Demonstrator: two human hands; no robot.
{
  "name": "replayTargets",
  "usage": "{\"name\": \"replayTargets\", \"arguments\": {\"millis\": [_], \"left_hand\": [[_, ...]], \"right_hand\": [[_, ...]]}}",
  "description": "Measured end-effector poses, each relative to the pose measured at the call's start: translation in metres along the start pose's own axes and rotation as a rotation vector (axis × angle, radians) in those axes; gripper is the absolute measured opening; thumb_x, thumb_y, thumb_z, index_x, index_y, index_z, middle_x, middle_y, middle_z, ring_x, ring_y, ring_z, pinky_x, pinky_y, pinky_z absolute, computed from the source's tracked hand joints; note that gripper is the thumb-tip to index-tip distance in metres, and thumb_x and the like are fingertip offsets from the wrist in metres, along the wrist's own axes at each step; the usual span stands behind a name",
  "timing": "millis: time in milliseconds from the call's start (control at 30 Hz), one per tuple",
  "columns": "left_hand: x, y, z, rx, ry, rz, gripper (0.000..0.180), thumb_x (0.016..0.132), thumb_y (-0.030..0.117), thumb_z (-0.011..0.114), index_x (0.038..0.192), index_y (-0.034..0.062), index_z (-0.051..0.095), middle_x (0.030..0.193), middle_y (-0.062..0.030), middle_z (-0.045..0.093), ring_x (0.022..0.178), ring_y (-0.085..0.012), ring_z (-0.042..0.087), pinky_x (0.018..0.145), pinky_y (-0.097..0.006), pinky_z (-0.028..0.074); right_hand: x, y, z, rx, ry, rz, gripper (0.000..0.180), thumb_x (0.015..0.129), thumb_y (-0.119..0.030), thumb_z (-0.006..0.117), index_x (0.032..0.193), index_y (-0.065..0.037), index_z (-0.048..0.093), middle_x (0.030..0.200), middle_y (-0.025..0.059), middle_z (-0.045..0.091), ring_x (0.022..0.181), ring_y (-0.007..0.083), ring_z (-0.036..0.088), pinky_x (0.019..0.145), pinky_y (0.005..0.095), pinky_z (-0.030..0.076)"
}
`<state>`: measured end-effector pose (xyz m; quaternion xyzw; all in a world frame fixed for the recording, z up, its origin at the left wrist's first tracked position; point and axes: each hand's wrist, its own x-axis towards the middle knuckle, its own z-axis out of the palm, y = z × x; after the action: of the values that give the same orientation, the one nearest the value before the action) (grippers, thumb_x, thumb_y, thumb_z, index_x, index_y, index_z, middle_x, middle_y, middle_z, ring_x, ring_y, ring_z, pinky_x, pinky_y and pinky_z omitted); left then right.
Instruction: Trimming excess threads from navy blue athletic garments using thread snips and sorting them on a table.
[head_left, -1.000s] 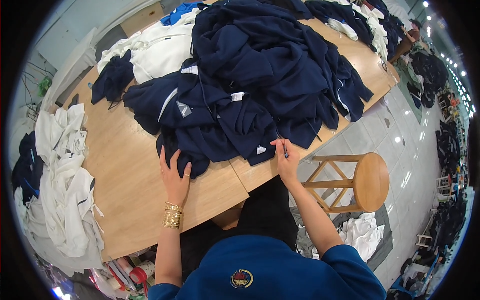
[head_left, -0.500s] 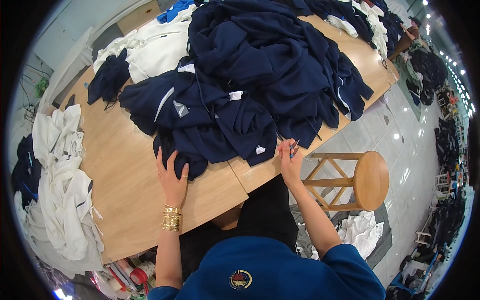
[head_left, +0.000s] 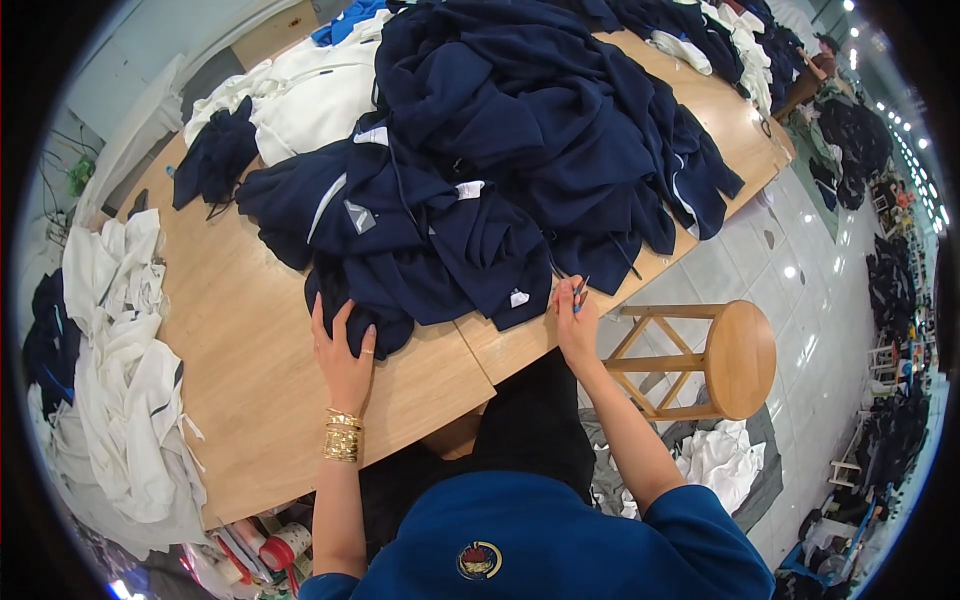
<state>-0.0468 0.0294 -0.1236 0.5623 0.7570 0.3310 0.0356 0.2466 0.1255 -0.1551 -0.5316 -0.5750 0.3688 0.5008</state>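
Observation:
A big heap of navy garments (head_left: 520, 130) covers the wooden table (head_left: 240, 370). My left hand (head_left: 343, 350), with gold bangles at the wrist, lies flat with fingers spread on the near edge of a navy garment (head_left: 420, 260). My right hand (head_left: 575, 315) is at the table's front edge beside the same garment, fingers closed around a small thread snipper (head_left: 579, 291) with a blue tip. A small white label (head_left: 518, 297) shows on the garment's hem between the two hands.
White garments (head_left: 120, 380) pile up at the table's left end and more (head_left: 300, 90) lie at the back. A round wooden stool (head_left: 725, 358) stands to my right on the tiled floor, with white cloth (head_left: 725, 460) beneath it. More dark clothing lies far right.
The navy garment has shifted slightly toward me, and both hands have moved a little with it. The right hand keeps hold of the snipper.

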Motion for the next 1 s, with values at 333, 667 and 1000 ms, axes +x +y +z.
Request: {"name": "replayTargets", "arguments": {"millis": [333,667,1000], "left_hand": [[0.0,0.001,0.002,-0.003,0.016,0.027,0.041,0.081,0.027,0.062,0.119,0.0121,0.053,0.142,-0.0152,0.027,0.128,-0.0346,0.031,0.102,-0.044,0.029],[0.003,0.005,-0.007,0.0,0.246,-0.037,0.041,0.083,0.026,0.061,0.119,0.0109,0.051,0.14,-0.0136,0.03,0.128,-0.0336,0.031,0.104,-0.043,0.024],[0.167,-0.012,-0.006,-0.03,0.507,-0.152,0.073,0.068,0.028,0.074,0.13,0.0139,0.039,0.136,-0.0175,0.033,0.127,-0.0354,0.028,0.103,-0.044,0.024]], "right_hand": [[0.0,-0.008,-0.001,0.149,-0.02,-0.032,0.025,0.096,-0.018,0.042,0.076,-0.002,0.045,0.063,0.0044,0.049,0.057,0.011,0.048,0.054,0.0242,0.04],[0.003,-0.003,0.001,0.411,0.042,0.081,0.024,0.097,-0.022,0.04,0.079,-0.007,0.042,0.07,0.0026,0.048,0.062,0.01,0.049,0.058,0.0225,0.042],[0.003,-0.002,0.0,0.278,0.019,0.066,0.029,0.097,-0.027,0.04,0.077,-0.006,0.043,0.068,0.0018,0.048,0.059,0.0081,0.049,0.056,0.0215,0.044]]}}
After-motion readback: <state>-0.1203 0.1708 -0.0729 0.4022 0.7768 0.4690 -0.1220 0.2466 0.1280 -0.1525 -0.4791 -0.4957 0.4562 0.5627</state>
